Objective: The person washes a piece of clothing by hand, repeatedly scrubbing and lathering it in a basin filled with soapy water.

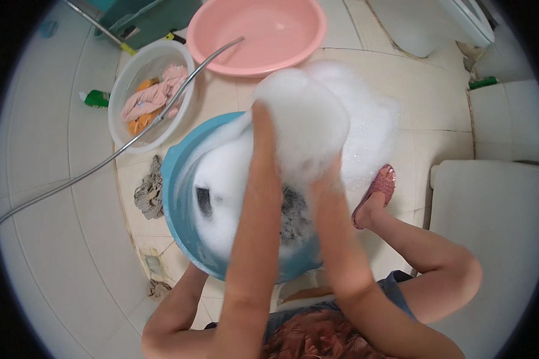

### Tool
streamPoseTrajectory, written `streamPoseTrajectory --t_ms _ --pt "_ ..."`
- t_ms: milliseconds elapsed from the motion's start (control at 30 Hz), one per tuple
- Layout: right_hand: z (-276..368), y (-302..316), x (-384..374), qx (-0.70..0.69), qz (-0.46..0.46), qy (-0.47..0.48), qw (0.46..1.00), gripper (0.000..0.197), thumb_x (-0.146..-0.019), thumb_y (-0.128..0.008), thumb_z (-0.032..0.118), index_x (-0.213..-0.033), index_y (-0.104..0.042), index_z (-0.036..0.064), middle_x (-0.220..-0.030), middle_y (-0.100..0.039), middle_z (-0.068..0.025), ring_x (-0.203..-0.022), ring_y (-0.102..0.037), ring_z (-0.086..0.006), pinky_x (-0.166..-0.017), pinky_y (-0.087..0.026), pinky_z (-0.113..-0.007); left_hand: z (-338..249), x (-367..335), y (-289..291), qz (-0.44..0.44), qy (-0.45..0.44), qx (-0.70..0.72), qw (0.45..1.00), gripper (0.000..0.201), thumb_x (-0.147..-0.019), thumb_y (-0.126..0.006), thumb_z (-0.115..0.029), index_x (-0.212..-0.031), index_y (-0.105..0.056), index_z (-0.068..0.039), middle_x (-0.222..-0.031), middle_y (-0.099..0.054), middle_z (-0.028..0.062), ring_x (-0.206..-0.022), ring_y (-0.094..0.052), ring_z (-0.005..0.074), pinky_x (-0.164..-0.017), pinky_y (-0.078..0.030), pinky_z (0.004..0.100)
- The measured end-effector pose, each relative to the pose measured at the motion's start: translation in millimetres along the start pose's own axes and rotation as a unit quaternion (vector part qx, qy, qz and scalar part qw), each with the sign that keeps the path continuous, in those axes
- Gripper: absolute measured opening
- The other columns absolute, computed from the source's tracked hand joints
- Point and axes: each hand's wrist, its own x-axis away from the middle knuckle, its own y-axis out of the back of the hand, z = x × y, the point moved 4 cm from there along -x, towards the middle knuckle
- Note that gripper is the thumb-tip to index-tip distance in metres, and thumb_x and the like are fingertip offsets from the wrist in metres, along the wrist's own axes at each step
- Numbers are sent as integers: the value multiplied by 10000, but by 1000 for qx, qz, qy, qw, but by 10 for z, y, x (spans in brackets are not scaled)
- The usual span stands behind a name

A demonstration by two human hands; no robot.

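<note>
Beside the tiled wall on the left, I see a green bottle next to a white basin, which holds pink cloth and orange cloth with no lather that I can make out. A metal hose crosses over that basin and ends above a pink basin. A crumpled grey rag lies just beside the blue basin, where dark cloth shows through suds. Over this basin's far side, the left hand and right hand are sunk in a mound of white foam; I cannot tell whether the fingers are closed, or on what. I judge the washing to be midway: plenty of lather is up, while the dark cloth lies unrinsed. As for room, the blue basin sits between the person's legs, leaving little slack at the near edge; the rag crowds its left, and the pink basin bounds the far side. Toward the right, suds spread over floor tiles, with a pink slipper nearby, and that side gives the elbows most freedom.
</note>
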Motion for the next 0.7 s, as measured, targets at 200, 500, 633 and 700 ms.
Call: streamPoseTrajectory --t_ms 200,500,633,700 --pt "279 887 -562 427 138 80 890 390 -863 -446 224 -1201 -468 30 -1071 -566 -134 -946 -548 -288 -852 -452 -336 -813 -15 -679 197 89 -148 965 410 -878 -519 -332 -1103 -547 10 -989 -581 97 -905 -563 200 -762 -462 313" --pt "531 892 285 141 84 187 969 356 -848 -484 104 -1176 -465 -33 -1208 -471 -127 -1187 -395 -255 -1001 -306 -327 -373 134 -1251 198 209 86 954 320 -731 -647 -277 -917 -638 -17 -757 -607 121 -712 -591 227 -616 -474 344" --pt "443 832 649 -446 -10 -107 888 386 -814 -537 114 -1155 -464 -51 -1199 -489 -145 -1152 -442 -230 -973 -336 -306 -341 142 -1270 -7 237 74 969 212 -768 -588 -214 -840 -642 -22 -671 -593 88 -611 -582 257 -556 -484 392" --pt "665 792 769 -218 22 -170 961 385 -802 -573 132 -1123 -483 -61 -1126 -542 -157 -1041 -534 -223 -891 -410 -288 42 -5 -1051 -65 123 87 986 188 -779 -573 -192 -816 -639 -20 -661 -596 81 -583 -574 267 -540 -486 406"
